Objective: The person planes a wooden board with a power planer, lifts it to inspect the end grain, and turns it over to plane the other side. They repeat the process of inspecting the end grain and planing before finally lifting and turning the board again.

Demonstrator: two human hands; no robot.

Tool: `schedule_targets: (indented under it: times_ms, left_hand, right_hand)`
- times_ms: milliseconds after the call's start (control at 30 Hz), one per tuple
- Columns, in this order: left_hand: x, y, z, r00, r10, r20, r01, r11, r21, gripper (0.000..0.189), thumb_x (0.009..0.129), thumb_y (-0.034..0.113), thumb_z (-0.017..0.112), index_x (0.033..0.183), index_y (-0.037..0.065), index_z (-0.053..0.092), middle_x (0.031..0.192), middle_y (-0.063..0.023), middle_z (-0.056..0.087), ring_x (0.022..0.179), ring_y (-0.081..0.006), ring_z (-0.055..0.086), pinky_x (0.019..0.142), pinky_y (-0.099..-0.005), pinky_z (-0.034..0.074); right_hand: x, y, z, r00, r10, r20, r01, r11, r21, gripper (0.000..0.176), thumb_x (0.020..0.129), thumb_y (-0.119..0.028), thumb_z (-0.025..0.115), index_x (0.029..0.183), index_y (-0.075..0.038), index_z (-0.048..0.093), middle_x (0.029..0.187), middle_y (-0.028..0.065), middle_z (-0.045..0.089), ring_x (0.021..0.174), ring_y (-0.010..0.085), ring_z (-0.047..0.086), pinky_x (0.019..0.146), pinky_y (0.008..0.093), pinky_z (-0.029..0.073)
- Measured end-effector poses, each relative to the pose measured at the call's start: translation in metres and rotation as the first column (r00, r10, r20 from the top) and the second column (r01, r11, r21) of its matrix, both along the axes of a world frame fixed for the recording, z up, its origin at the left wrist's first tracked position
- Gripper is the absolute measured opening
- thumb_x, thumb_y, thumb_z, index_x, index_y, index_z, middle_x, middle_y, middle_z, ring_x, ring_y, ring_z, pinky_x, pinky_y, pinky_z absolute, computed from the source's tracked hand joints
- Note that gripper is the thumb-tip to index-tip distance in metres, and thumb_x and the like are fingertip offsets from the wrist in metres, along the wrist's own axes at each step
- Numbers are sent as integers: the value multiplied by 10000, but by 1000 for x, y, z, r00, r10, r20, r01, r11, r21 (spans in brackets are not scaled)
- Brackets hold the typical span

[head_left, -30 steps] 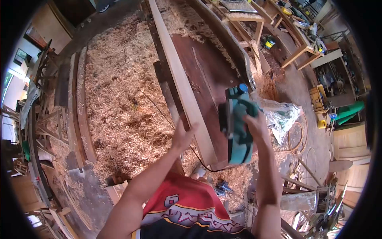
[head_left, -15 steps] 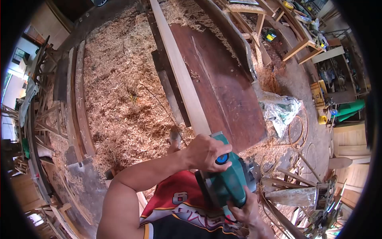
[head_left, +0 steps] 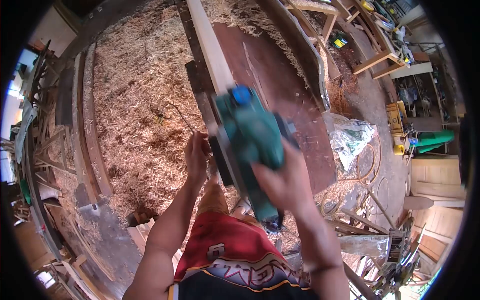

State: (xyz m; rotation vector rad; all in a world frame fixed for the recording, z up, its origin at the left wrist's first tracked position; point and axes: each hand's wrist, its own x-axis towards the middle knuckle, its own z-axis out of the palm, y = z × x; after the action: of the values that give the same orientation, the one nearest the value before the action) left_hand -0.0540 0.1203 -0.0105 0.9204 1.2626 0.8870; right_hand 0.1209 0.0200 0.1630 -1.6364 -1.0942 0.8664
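Note:
My right hand (head_left: 285, 180) grips the rear handle of a green electric planer (head_left: 255, 130), which is blurred by motion. The planer's front, with its blue knob (head_left: 242, 95), sits over the near end of a long pale wooden board (head_left: 212, 50). To the left of the planer, my left hand (head_left: 197, 152) is off the tool, its fingers curled around a thin dark cord (head_left: 182, 116) that runs over the shavings. The planer hides the board's near end.
Wood shavings (head_left: 135, 115) cover the floor at left. A wide reddish-brown slab (head_left: 305, 145) lies right of the board. Farther right are a silvery plastic sack (head_left: 352, 137), a coiled hose (head_left: 370, 162) and a wooden workbench (head_left: 377, 62). Long planks (head_left: 87, 140) lie at left.
My left hand has let go of the planer's front knob and moved left to the cord. The planer, in my right hand, has moved forward and left over the board.

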Motion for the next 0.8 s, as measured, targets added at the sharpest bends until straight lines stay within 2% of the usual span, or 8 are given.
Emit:
schedule_targets:
  times_ms: [67, 133, 233, 333, 500, 567, 633, 800]
  left_hand:
    - [-13, -14, -39, 990, -118, -81, 93, 961, -262, 289, 1023, 302, 502, 924, 71, 646, 731, 20, 554, 623, -89, 513, 583, -271, 419]
    - [-16, -43, -73, 952, -265, -152, 253, 963, -97, 255, 965, 245, 563, 820, 51, 641, 705, -8, 582, 640, -87, 553, 558, -269, 443]
    - [-25, -81, -109, 901, -417, -118, 404, 907, -117, 228, 946, 249, 604, 942, 34, 683, 784, -20, 630, 671, -100, 579, 601, -277, 476]
    - [-33, -106, -130, 834, -530, -153, 523, 848, -88, 262, 943, 250, 602, 1031, 16, 682, 858, -101, 668, 719, -194, 649, 646, -330, 511]
    - [-62, -155, -228, 776, -529, -344, 569, 822, 18, 322, 918, 336, 659, 1103, 73, 670, 855, -139, 708, 798, -288, 704, 685, -400, 542]
    - [-52, -148, -167, 468, -728, -500, 777, 609, -160, 274, 927, 332, 666, 1019, 76, 691, 885, -127, 736, 771, -247, 726, 696, -365, 567]
    - [-28, -145, -79, 448, -753, -481, 788, 587, -185, 286, 932, 340, 647, 968, 63, 705, 852, -153, 738, 797, -245, 736, 718, -366, 577]
    - [-24, -206, -102, 291, -897, -332, 949, 315, -20, 246, 893, 253, 633, 1003, 46, 708, 973, -157, 720, 910, -268, 706, 812, -361, 548]
  right_hand:
    - [10, 73, 3, 999, 10, -36, -12, 997, -72, 406, 864, -303, 647, 1075, 42, 623, 830, 212, 688, 773, 312, 702, 722, 404, 536]
    - [19, 122, -1, 986, 5, -169, -19, 996, -83, 520, 944, -463, 582, 1003, 52, 621, 728, 163, 661, 673, 235, 691, 659, 377, 529]
    - [20, 116, -8, 979, 2, -203, -17, 997, -74, 566, 983, -521, 510, 911, 36, 583, 650, 101, 604, 593, 182, 645, 594, 356, 501]
    - [11, 33, 2, 969, -21, -247, -10, 993, -121, 483, 1015, -462, 511, 878, 1, 522, 620, 65, 566, 570, 140, 597, 532, 319, 454]
    - [-5, -167, 9, 979, 23, -202, -68, 973, -220, 465, 954, -384, 537, 1189, 17, 537, 687, 73, 606, 615, 190, 605, 602, 338, 490]
    - [-7, -241, 14, 971, 71, -230, -148, 929, -339, 490, 930, -379, 557, 1190, 35, 532, 690, 89, 611, 615, 211, 611, 613, 349, 499]
    - [-15, -270, 8, 975, 62, -212, -124, 948, -295, 534, 935, -440, 536, 1145, 51, 527, 674, 85, 607, 590, 187, 604, 577, 317, 484]
    - [-23, -237, 10, 974, 23, -224, -83, 962, -259, 669, 950, -598, 491, 1050, 63, 515, 650, 63, 594, 530, 122, 551, 486, 255, 424]
